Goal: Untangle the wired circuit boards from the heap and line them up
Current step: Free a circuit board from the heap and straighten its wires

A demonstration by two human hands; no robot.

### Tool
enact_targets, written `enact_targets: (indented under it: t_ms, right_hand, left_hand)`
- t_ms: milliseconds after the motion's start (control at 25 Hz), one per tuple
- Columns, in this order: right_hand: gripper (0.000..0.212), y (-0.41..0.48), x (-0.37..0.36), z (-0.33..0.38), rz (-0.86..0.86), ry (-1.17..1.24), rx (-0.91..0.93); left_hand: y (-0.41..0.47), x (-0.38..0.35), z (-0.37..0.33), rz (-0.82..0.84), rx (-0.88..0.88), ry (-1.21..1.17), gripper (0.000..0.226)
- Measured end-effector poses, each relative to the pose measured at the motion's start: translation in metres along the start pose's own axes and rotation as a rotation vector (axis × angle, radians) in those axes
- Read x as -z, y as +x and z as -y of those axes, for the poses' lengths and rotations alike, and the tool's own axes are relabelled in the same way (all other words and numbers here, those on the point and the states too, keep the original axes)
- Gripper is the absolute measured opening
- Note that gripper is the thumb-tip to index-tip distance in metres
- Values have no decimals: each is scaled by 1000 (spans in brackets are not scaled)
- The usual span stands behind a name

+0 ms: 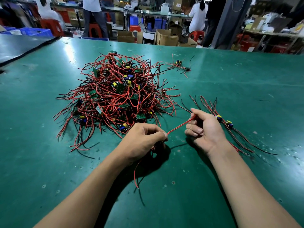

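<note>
The left hand (144, 139) is curled knuckles-up, thumb and forefinger pinching one end of a red wire (179, 125). The right hand (204, 129), palm turned inward with the lower fingers loosely bent, pinches the other end between thumb and forefinger, so the wire runs taut and straight between the two hands. Whatever the wire is soldered to is hidden under the left palm. From beneath that hand loose leads (135, 175), red and black, trail toward the person.

Just behind the right hand, touching its far side, lie the sorted boards (229, 124): small pieces with yellow and blue parts, their red and black wires fanned out roughly parallel before and beyond the hand.

Beyond the left hand, its nearest strands almost at the knuckles, sits the heap (115, 92), a dense mound of looping red and black wires with green boards and yellow and blue capacitors caught inside it. Well beyond the right hand rests a small stray cluster (180, 65) of boards.

All of it lies on a green table mat (246, 79). Past the table's far edge stand cardboard boxes (166, 37), red stools (196, 34) and people at benches.
</note>
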State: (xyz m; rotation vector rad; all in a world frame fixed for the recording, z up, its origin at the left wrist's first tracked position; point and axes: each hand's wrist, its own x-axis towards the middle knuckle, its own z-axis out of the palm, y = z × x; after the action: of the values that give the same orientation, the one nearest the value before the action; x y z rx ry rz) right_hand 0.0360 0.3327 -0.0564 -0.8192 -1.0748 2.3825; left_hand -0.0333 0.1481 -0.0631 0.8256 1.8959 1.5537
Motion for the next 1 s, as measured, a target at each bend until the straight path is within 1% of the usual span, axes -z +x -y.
enact_targets:
  t_ms: [80, 200, 240, 400, 560, 680, 760, 920, 1000]
  right_hand:
    - [36, -1, 1, 2, 27, 2, -13]
    - [37, -2, 2, 0, -22, -57, 77]
    - [38, -2, 2, 0, -26, -56, 80]
    - [39, 0, 3, -1, 5, -49, 15]
    - [37, -1, 5, -3, -38, -160, 121]
    - [58, 0, 4, -5, -60, -228, 167]
    - [67, 0, 2, -5, -65, -229, 183]
    - [77, -1, 6, -4, -76, -209, 195]
    - [76, 1, 8, -3, -74, -196, 176]
  left_hand:
    - [0, 1, 0, 3, -2, -12, 16]
    - [1, 0, 0, -2, 1, -13, 16]
    - [1, 0, 0, 0, 3, -12, 16]
    - [1, 0, 1, 5, 6, 2, 17]
    - [1, 1, 3, -13, 10, -21, 16]
    - [2, 0, 4, -55, 4, -13, 16]
    - [3, -1, 4, -84, 3, -64, 19]
    - [3, -1, 3, -81, 23, -151, 28]
    - [3, -1, 2, -68, 40, -217, 28]
